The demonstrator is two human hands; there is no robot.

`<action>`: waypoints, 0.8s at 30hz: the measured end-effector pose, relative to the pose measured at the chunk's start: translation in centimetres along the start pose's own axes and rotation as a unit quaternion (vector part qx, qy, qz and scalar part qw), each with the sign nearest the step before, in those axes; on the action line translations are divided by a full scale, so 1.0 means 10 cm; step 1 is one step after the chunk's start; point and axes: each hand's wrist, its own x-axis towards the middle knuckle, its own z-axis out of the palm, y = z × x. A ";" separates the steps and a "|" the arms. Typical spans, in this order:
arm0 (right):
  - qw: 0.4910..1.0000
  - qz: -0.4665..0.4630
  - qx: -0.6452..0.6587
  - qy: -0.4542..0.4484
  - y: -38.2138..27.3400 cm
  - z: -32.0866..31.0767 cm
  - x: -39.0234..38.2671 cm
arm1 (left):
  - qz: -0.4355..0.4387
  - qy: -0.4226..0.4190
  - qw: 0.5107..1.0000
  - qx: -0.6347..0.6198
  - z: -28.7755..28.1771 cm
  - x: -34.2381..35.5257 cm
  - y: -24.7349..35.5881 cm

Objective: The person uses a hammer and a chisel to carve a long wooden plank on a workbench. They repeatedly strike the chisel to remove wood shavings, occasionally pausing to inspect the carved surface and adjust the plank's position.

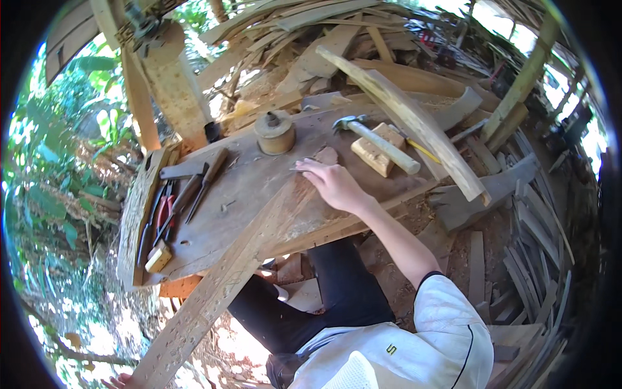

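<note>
A long, pale, pitted wooden plank [214, 292] runs diagonally from the lower left up onto the brown wooden bench [194, 253]. My right hand [327, 181] is closed on the plank's upper end, fingers bent, with a small thin grey piece at the fingertips that I cannot make out. My left hand [113, 381], mostly cut off at the lower left, grips the plank's near end. Beyond my right hand stands a round block [275, 138] with a dark top fitting. To its right, a hammer [382, 147] lies across a small wooden block [369, 162].
Pliers [170, 201] and long tools [194, 204] lie at the bench's left. A long pole [427, 123] lies across its right. Scrap boards [311, 45] are heaped behind, more slats [538, 246] at right. A wooden post [168, 84] rises at upper left beside plants [71, 149].
</note>
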 end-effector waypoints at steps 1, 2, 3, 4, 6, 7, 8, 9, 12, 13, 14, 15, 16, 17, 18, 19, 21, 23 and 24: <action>1.000 0.017 -0.004 -0.001 0.01 0.04 0.00 | -0.001 0.007 1.000 0.005 0.11 -0.01 -0.06; 0.998 -0.031 -0.030 0.035 0.02 0.08 0.00 | -0.003 0.013 1.000 0.011 0.20 -0.03 -0.13; 0.997 -0.044 -0.046 0.038 0.00 0.12 0.02 | -0.002 0.017 1.000 0.018 0.28 -0.02 -0.15; 0.996 -0.054 -0.066 0.039 -0.01 0.13 0.04 | -0.005 0.021 1.000 0.021 0.33 -0.04 -0.19; 0.996 -0.037 -0.055 0.058 -0.03 0.09 0.13 | -0.011 0.029 0.999 0.019 0.44 -0.06 -0.31; 0.996 -0.030 -0.050 0.066 -0.04 0.06 0.18 | -0.016 0.030 0.999 0.017 0.47 -0.06 -0.36; 0.997 -0.026 -0.045 0.059 -0.06 0.04 0.22 | -0.020 0.032 0.999 0.014 0.49 -0.08 -0.45; 0.998 -0.023 -0.036 0.050 -0.10 0.04 0.25 | -0.021 0.034 0.999 0.015 0.53 -0.10 -0.47; 0.990 -0.108 0.030 0.089 -0.43 0.25 0.18 | -0.024 0.039 0.999 0.011 0.57 -0.11 -0.53; 0.988 -0.124 0.057 0.078 -0.43 0.23 0.17 | -0.027 0.040 0.999 0.009 0.58 -0.12 -0.54; 0.984 -0.139 0.084 0.067 -0.43 0.20 0.15 | -0.027 0.040 0.999 0.010 0.59 -0.11 -0.57; 0.991 -0.079 0.088 0.058 -0.37 0.13 0.17 | -0.029 0.041 0.999 0.007 0.61 -0.12 -0.58; 0.995 -0.017 0.091 0.047 -0.26 0.01 0.20 | -0.032 0.043 0.999 0.004 0.62 -0.14 -0.59; 0.994 0.045 0.093 0.037 -0.18 -0.06 0.21 | -0.032 0.043 0.999 0.003 0.64 -0.13 -0.62; 0.996 0.022 0.083 0.036 -0.21 -0.03 0.15 | -0.038 0.045 0.998 0.007 0.63 -0.14 -0.62; 0.997 -0.006 0.072 0.041 -0.27 0.02 0.15 | -0.035 0.047 0.998 0.006 0.66 -0.15 -0.66; 0.986 -0.123 0.083 0.079 -0.47 0.21 0.06 | -0.037 0.048 0.998 0.004 0.66 -0.14 -0.63; 0.981 -0.138 0.133 0.044 -0.42 0.16 0.09 | -0.036 0.051 0.998 0.000 0.68 -0.15 -0.68; 0.977 -0.143 0.159 0.023 -0.45 0.10 0.10 | -0.037 0.052 0.998 0.002 0.68 -0.16 -0.67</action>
